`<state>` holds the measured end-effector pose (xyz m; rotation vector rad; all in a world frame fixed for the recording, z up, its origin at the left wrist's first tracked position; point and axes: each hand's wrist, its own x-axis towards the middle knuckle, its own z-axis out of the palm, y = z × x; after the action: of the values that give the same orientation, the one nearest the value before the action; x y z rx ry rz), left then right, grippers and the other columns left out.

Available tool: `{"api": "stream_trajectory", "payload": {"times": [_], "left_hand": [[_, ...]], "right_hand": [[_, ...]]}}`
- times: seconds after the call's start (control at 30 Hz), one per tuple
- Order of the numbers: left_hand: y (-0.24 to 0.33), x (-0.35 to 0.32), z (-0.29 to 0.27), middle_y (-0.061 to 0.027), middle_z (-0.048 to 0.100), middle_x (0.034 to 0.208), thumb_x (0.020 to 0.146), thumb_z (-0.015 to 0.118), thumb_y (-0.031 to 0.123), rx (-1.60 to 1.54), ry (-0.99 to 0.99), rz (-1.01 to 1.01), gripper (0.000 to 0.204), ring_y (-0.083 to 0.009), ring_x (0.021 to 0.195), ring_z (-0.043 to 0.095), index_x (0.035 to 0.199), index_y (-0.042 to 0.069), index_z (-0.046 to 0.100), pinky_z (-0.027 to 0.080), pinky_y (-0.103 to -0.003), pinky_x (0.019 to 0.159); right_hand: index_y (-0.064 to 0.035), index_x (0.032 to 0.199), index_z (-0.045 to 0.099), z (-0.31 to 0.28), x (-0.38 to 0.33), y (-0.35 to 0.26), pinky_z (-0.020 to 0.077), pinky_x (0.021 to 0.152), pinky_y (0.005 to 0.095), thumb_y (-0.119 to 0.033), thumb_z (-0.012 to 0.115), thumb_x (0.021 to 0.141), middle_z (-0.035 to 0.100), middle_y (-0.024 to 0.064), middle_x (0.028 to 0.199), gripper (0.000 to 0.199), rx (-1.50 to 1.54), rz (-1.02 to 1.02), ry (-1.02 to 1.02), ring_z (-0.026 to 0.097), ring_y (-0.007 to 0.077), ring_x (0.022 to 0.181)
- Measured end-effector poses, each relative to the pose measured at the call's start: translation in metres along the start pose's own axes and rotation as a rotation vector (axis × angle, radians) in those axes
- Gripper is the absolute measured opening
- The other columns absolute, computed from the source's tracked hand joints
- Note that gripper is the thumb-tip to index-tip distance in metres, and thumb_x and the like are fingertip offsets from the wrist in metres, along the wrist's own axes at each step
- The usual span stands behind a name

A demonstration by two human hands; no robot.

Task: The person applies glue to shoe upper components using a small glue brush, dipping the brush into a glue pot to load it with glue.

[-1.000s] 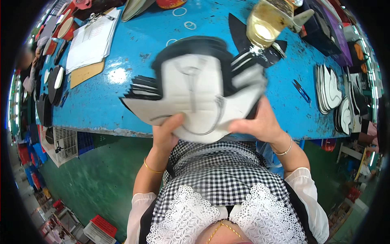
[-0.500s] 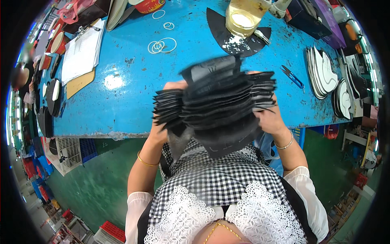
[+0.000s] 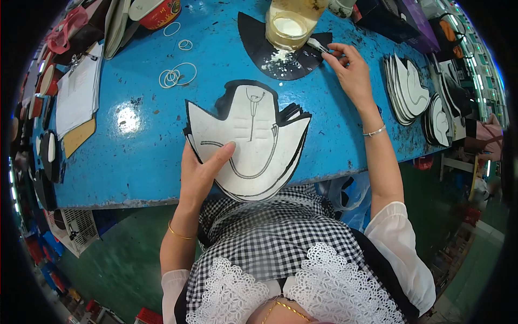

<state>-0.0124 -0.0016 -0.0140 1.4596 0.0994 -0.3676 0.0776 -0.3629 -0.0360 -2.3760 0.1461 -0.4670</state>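
1. My left hand (image 3: 202, 175) holds a stack of cut pieces (image 3: 251, 143) at the near edge of the blue table (image 3: 135, 156). The thumb lies flat across the white top piece and the fingers are curled under the stack's left side, so the hand is closed on it.
2. The stack lies partly on the table and partly over the edge toward my lap. The top piece is white with a black border and a dark stitched line curving across it; black layers fan out beneath it on the right.
3. My right hand (image 3: 353, 73) is stretched out to the far side of the table, its fingertips pinched on a small brush (image 3: 319, 46).
4. The brush tip rests on a black sheet (image 3: 253, 43), which carries white smears. A glass jar (image 3: 288, 27) with white paste stands on that sheet, just left of the brush.
5. Left of the sheet lie several white rings (image 3: 175, 75), loose on the table.
6. On the table's right side are two piles (image 3: 407, 89) of white and black cut pieces, near my right forearm.
7. At the far left are papers (image 3: 78, 89) and a brown board (image 3: 78, 135), well apart from both hands.
8. A red bowl (image 3: 162, 11) sits at the far edge.
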Motion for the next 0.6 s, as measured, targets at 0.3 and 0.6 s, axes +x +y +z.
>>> {"api": "stream_trajectory", "payload": {"times": [0.3,0.6], "left_hand": [[0.002,-0.001,0.003,-0.0132,0.070,0.112,0.085,0.082,0.012,0.171,0.004,0.080,0.056,-0.0198,0.097,0.068,0.130,-0.004,0.053,0.055,-0.031,0.085],[0.009,0.002,-0.015,-0.0174,0.059,0.131,0.077,0.079,0.010,0.821,0.243,0.649,0.065,-0.0264,0.116,0.059,0.135,-0.002,0.052,0.047,-0.042,0.099]], "right_hand": [[-0.0037,0.105,0.073,0.001,0.008,0.009,0.0502,0.064,0.0275,-0.025,0.070,0.097,0.069,0.0052,0.092,0.023,-0.016,-0.070,-0.037,0.058,0.0117,0.066],[-0.0015,0.116,0.066,-0.019,0.023,-0.023,0.0509,0.065,0.0248,-0.019,0.063,0.103,0.059,-0.0002,0.085,0.022,0.737,0.190,-0.174,0.054,0.0070,0.071]]}}
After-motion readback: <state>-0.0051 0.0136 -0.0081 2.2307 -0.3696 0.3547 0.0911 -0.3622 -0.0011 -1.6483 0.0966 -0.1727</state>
